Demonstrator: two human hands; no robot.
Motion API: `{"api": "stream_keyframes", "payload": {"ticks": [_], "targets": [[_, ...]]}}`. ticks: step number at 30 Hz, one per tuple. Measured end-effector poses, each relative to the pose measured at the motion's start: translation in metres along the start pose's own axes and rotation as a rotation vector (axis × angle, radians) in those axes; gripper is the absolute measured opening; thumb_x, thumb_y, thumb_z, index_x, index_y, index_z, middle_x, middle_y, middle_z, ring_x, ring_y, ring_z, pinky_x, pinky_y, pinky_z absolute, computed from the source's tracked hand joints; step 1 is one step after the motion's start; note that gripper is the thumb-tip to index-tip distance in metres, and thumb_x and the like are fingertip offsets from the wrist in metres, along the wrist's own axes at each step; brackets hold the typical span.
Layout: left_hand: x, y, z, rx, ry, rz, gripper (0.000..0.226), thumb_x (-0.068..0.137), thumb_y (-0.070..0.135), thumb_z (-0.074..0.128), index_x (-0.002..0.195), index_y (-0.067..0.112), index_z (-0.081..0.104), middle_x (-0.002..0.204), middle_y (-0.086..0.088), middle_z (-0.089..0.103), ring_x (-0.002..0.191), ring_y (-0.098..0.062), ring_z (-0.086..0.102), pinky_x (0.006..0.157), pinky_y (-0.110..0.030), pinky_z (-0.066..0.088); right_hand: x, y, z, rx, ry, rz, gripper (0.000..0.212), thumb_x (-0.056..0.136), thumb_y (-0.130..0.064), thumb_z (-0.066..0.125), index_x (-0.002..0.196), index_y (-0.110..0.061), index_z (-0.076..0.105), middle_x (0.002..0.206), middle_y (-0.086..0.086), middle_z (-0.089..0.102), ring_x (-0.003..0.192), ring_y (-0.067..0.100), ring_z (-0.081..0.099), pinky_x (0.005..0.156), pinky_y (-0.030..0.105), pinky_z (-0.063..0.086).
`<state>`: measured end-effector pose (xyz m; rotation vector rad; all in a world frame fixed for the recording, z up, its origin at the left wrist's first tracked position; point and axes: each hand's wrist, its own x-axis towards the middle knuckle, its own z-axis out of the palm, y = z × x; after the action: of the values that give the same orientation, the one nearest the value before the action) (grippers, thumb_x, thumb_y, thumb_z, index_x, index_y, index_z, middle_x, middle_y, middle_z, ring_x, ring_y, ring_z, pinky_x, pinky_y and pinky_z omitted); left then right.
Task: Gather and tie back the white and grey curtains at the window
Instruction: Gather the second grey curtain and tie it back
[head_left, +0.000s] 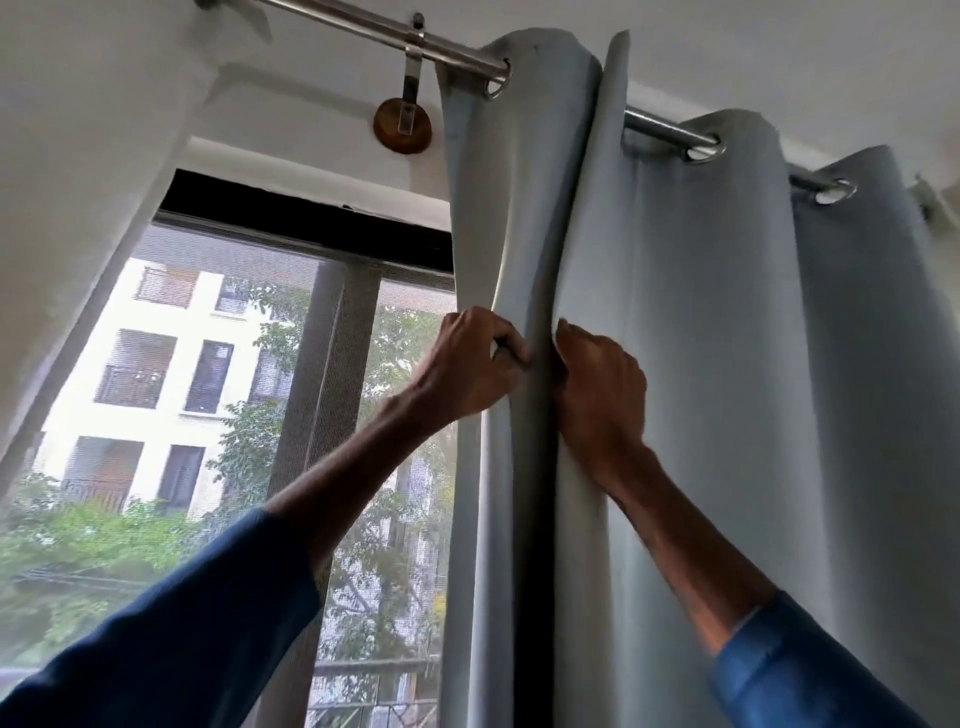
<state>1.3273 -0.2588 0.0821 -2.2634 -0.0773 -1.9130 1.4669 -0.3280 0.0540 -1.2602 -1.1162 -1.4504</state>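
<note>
A pale grey curtain (701, 322) hangs in folds from a metal rod (363, 28) by eyelets, covering the right half of the window. My left hand (470, 364) is closed on the curtain's left fold at about mid-height. My right hand (597, 395) grips the neighbouring fold just to the right, and a dark gap runs down between the two folds. Both hands are raised, with blue sleeves pushed down the forearms. No white curtain can be told apart in this view.
The window (234, 389) with a mesh screen and dark frame is uncovered on the left, showing a building and trees. A round wooden bracket (402, 127) holds the rod on the white wall. The wall reveal slants along the left side.
</note>
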Motion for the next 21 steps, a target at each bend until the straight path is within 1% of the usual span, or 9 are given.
{"api": "stream_keyframes", "payload": {"ticks": [2,4,7,9,11,13,15,18,21], "targets": [[-0.004,0.011,-0.001,-0.048,-0.003,-0.055,0.034,0.068,0.016,0.049,0.077,0.016,0.081,0.070,0.009,0.073,0.053,0.014,0.052,0.068,-0.013,0.038,-0.010,0.005,0.003,-0.002,0.021,0.003,0.012,0.089,-0.008,0.058,0.099,-0.012,0.062,0.100,0.006,0.068,0.094,0.032,0.061,0.064,0.030,0.036],[-0.007,0.019,0.000,-0.075,-0.017,-0.080,0.037,0.067,0.019,0.046,0.080,0.014,0.081,0.077,0.003,0.076,0.055,0.008,0.055,0.070,-0.018,0.042,-0.015,0.006,0.003,0.040,0.045,0.015,0.021,0.092,-0.010,0.058,0.110,-0.012,0.066,0.112,0.004,0.069,0.103,0.029,0.060,0.071,0.028,0.038],[-0.007,0.023,0.007,-0.043,-0.065,-0.109,0.037,0.064,0.020,0.043,0.074,0.004,0.075,0.062,-0.010,0.063,0.057,-0.020,0.054,0.066,-0.028,0.051,-0.021,-0.002,-0.005,0.187,0.115,0.035,0.019,0.099,-0.016,0.056,0.111,-0.013,0.071,0.107,0.003,0.070,0.096,0.025,0.063,0.077,0.029,0.047],[-0.004,0.023,0.010,-0.055,-0.078,-0.192,0.035,0.064,0.022,0.042,0.067,-0.004,0.065,0.057,-0.015,0.049,0.056,-0.029,0.046,0.059,-0.040,0.052,-0.024,-0.006,-0.011,0.224,0.127,0.011,0.017,0.096,-0.016,0.062,0.109,-0.013,0.073,0.100,0.002,0.070,0.085,0.021,0.065,0.074,0.026,0.049],[0.000,0.028,0.011,-0.178,-0.064,-0.343,0.040,0.071,0.032,0.046,0.059,-0.005,0.056,0.057,-0.022,0.050,0.057,-0.037,0.056,0.058,-0.047,0.056,-0.027,-0.008,-0.014,0.281,0.141,-0.014,0.018,0.089,-0.014,0.069,0.105,-0.012,0.076,0.094,0.002,0.071,0.079,0.017,0.066,0.071,0.022,0.051],[0.004,0.036,0.011,-0.282,-0.053,-0.468,0.055,0.082,0.048,0.056,0.049,0.004,0.050,0.050,-0.011,0.048,0.055,-0.031,0.057,0.062,-0.046,0.059,-0.030,-0.009,-0.015,0.405,0.151,-0.010,0.018,0.086,-0.010,0.070,0.103,-0.012,0.077,0.092,0.000,0.072,0.078,0.013,0.066,0.067,0.029,0.058],[0.009,0.041,0.015,-0.270,-0.039,-0.528,0.056,0.084,0.054,0.065,0.050,0.012,0.051,0.051,-0.001,0.050,0.055,-0.023,0.054,0.058,-0.032,0.053,-0.034,-0.009,-0.016,0.526,0.133,0.004,0.018,0.085,-0.006,0.069,0.100,-0.014,0.077,0.094,-0.004,0.071,0.080,0.010,0.066,0.062,0.032,0.058],[0.017,0.037,0.025,-0.110,-0.030,-0.509,0.037,0.080,0.035,0.072,0.063,0.007,0.056,0.059,-0.003,0.049,0.064,-0.023,0.053,0.048,-0.024,0.037,-0.039,-0.008,-0.022,0.618,0.040,-0.012,0.022,0.086,-0.004,0.068,0.098,-0.019,0.078,0.101,-0.010,0.071,0.085,0.008,0.068,0.065,0.026,0.056],[0.020,0.027,0.034,-0.035,-0.032,-0.467,0.035,0.084,0.021,0.066,0.060,0.006,0.045,0.065,-0.015,0.052,0.079,-0.038,0.060,0.054,-0.028,0.033,-0.039,0.010,-0.032,0.677,-0.096,0.027,0.021,0.089,-0.009,0.070,0.098,-0.024,0.080,0.109,-0.015,0.071,0.091,0.006,0.070,0.068,0.018,0.054]]}}
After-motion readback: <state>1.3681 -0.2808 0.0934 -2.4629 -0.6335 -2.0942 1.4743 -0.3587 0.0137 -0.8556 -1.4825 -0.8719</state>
